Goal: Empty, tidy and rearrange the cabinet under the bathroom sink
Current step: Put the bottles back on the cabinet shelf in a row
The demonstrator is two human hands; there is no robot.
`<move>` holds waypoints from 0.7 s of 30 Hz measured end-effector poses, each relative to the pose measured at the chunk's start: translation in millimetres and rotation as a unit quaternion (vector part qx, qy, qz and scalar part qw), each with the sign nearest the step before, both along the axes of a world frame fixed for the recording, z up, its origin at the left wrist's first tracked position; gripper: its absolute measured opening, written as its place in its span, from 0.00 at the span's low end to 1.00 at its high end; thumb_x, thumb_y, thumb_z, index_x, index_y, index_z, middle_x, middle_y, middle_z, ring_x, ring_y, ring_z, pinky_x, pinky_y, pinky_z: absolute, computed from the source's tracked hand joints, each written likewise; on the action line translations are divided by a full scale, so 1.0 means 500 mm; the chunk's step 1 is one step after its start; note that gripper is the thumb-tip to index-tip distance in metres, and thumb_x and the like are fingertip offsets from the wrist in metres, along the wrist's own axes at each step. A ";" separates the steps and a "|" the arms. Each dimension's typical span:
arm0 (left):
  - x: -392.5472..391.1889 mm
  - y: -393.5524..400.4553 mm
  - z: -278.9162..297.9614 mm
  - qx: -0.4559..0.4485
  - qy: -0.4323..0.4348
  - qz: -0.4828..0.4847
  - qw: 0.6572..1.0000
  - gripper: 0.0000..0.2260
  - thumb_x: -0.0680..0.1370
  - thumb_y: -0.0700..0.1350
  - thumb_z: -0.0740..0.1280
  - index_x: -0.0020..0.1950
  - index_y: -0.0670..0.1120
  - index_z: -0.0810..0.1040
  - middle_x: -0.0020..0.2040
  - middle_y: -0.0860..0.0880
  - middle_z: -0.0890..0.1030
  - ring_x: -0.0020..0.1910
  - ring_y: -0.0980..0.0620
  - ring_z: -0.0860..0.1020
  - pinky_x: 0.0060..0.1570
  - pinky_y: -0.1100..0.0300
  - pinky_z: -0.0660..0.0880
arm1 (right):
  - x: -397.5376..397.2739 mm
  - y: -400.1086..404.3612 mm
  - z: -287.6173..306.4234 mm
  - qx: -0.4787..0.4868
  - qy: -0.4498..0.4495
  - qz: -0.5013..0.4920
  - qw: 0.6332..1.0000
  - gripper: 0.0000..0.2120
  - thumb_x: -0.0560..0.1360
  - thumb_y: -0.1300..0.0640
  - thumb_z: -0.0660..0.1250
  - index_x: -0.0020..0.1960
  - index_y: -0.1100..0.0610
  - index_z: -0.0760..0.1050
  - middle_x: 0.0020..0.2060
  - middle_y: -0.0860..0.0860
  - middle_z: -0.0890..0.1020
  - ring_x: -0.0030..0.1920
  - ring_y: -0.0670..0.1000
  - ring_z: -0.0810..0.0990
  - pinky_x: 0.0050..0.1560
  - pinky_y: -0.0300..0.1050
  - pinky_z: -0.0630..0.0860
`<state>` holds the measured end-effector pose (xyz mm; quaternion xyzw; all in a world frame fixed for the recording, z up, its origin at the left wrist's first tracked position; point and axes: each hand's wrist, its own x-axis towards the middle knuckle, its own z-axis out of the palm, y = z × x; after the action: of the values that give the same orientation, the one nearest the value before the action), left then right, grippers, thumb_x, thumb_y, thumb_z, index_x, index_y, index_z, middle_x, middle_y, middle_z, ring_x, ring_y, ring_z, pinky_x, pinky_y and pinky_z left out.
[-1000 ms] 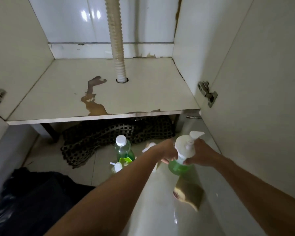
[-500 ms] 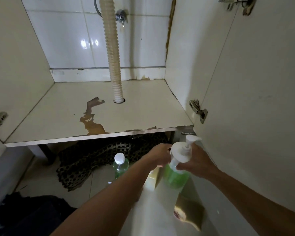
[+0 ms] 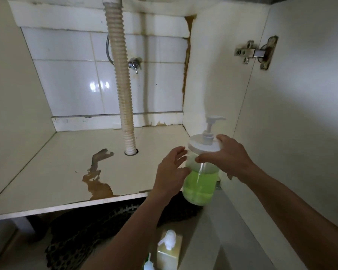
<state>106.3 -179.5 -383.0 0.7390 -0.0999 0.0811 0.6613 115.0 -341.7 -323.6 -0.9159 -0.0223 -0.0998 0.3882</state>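
Currently right hand (image 3: 229, 159) grips the clear pump bottle of green liquid (image 3: 201, 172) below its white cap, airborne at the stained white cabinet shelf (image 3: 66, 172) front-right edge, likely for restocking. Left hand (image 3: 171, 170), fingers spread, steadies its side.

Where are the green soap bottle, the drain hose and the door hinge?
Green soap bottle (image 3: 200, 186): head view, on the green liquid.
Drain hose (image 3: 121, 80): head view, mid-length of ribbed hose.
Door hinge (image 3: 252, 52): head view, metal arm.
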 end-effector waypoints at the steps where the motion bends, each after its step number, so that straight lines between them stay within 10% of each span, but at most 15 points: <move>1: 0.011 -0.003 -0.003 0.019 -0.017 0.008 1.000 0.26 0.71 0.29 0.66 0.67 0.46 0.71 0.62 0.52 0.78 0.62 0.56 0.76 0.59 0.60 0.75 | 0.015 0.006 0.005 0.001 -0.011 -0.001 1.000 0.28 0.60 0.46 0.78 0.55 0.54 0.72 0.42 0.46 0.75 0.39 0.44 0.73 0.32 0.39 0.67; 10: 0.153 -0.017 -0.067 0.217 -0.008 -0.009 0.976 0.43 0.72 0.34 0.68 0.78 0.53 0.48 0.72 0.49 0.70 0.68 0.49 0.72 0.62 0.61 0.70 | 0.157 0.020 -0.051 0.052 -0.032 -0.009 0.998 0.41 0.63 0.50 0.78 0.69 0.58 0.63 0.54 0.49 0.74 0.51 0.49 0.72 0.48 0.42 0.70; 17: 0.265 -0.018 -0.079 0.262 0.030 -0.033 0.964 0.46 0.74 0.35 0.69 0.78 0.52 0.38 0.74 0.45 0.65 0.70 0.45 0.69 0.63 0.54 0.70 | 0.290 0.013 -0.091 -0.014 -0.066 0.008 0.998 0.26 0.68 0.48 0.75 0.56 0.59 0.67 0.52 0.54 0.75 0.47 0.50 0.71 0.36 0.35 0.64; 21: 0.329 -0.020 -0.064 0.286 0.048 -0.038 0.956 0.46 0.74 0.33 0.67 0.78 0.51 0.36 0.75 0.45 0.65 0.70 0.45 0.69 0.63 0.55 0.71 | 0.353 0.021 -0.097 -0.109 -0.077 -0.007 0.991 0.34 0.71 0.42 0.69 0.68 0.59 0.63 0.60 0.55 0.70 0.58 0.54 0.72 0.51 0.48 0.74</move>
<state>270.7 -189.5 -415.1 0.8960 -0.1151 -0.0112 0.4288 291.5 -331.3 -372.0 -0.9423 -0.0568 -0.1697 0.2830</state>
